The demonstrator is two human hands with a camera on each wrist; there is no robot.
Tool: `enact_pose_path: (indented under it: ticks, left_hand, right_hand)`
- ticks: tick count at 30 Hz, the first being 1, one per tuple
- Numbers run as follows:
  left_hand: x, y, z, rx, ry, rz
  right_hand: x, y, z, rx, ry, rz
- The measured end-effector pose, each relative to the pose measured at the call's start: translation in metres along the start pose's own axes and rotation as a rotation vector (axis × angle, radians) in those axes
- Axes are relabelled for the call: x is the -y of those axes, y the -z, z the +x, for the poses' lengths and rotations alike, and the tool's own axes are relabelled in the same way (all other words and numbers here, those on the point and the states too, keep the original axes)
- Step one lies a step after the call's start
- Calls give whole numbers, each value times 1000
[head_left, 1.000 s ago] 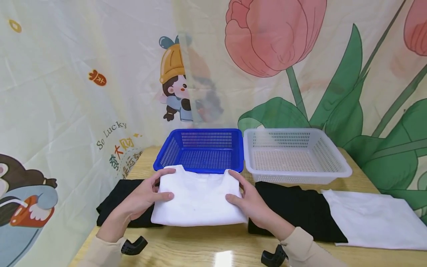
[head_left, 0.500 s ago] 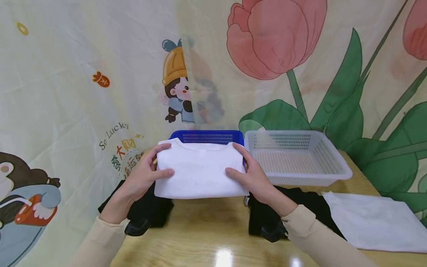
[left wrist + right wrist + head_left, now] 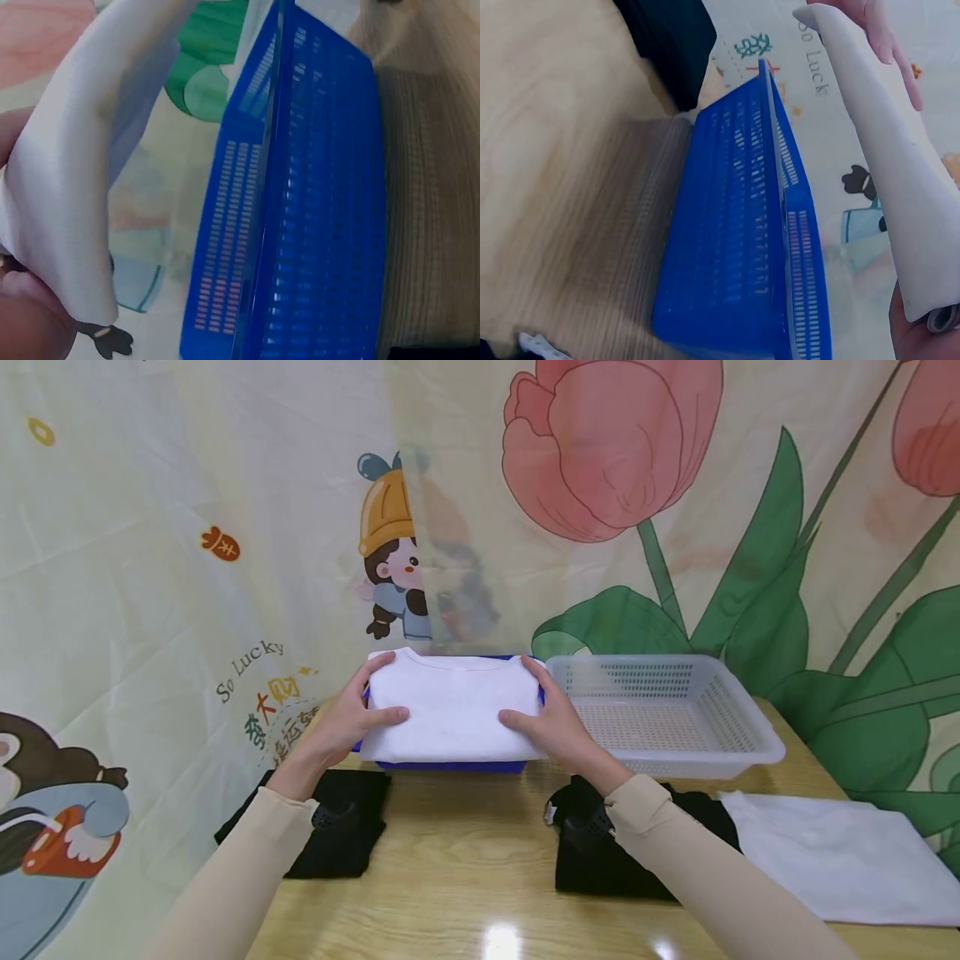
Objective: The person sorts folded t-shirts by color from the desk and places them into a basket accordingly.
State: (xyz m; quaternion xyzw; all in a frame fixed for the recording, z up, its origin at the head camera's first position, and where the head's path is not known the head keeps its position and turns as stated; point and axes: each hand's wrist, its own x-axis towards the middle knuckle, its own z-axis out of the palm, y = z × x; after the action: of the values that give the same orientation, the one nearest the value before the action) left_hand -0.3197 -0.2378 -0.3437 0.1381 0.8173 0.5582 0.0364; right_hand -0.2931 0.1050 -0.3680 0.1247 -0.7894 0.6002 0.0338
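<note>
A folded white T-shirt, its neckline at the far edge, is held up between both hands. My left hand grips its left side, thumb on top. On the right side my right hand pinches it the same way. Both wrist views show the shirt raised above the rim of the blue basket, not touching it. In the head view the shirt covers most of that basket. Fingers beneath the cloth are hidden.
A white basket stands right of the blue one. Folded black clothing lies at left; another black garment and a white garment lie at right on the wooden table. A printed curtain hangs behind.
Both hands have lifted the white T-shirt and carried it forward, from the table in front of the blue basket to above it. The other garments lie where they were.
</note>
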Motion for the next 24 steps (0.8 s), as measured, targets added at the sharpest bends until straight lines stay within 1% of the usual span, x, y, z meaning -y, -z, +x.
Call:
enact_pose_path:
  ticks: [5,10,13,17,20,24]
  left_hand:
    - [8,8,25,6,18,7]
    - [16,13,44,9,21,16]
    - [23,14,53,9,38,13]
    - [35,12,63,-4,78,28]
    - [43,9,69,-19,79,44]
    - [51,5,77,-36,57,64]
  right_hand:
    - [-1,-4,18,-10,-17,-14]
    - [-8,-6,37,1,-18,-9]
    - [-13,-6,47,6,-15,-13]
    - [-24,-10,59,9,-19,-36]
    - [-30,-14,65,8,-30,-57]
    - [-35,-19,71,-6,-40,-83]
